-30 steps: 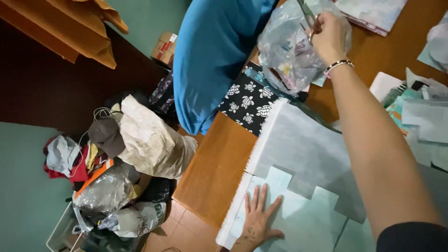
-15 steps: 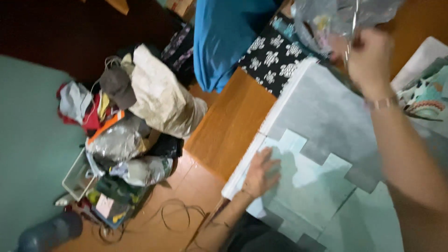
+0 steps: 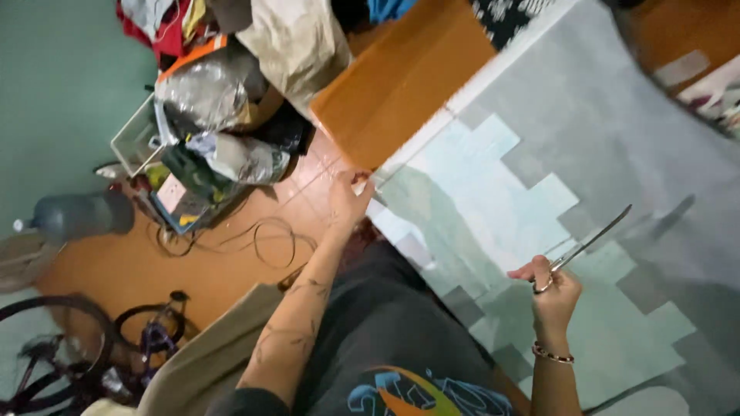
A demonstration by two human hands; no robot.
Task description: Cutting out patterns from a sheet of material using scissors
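So the big grey fabric sheet (image 3: pixel 586 154) covers the wooden table (image 3: pixel 401 85), its long run slanting away up-right. Left hand (image 3: pixel 348 199) pinches the near corner edge, looks like. Right hand (image 3: pixel 553 289) is clenched on the scissors (image 3: pixel 590 245), blades closed and pointing up-right over the cloth, well apart from that pinched corner.

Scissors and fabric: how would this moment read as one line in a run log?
right hand: holds scissors, blades over grey fabric | left hand: grips fabric edge at table corner | pale pattern pieces: lying on fabric
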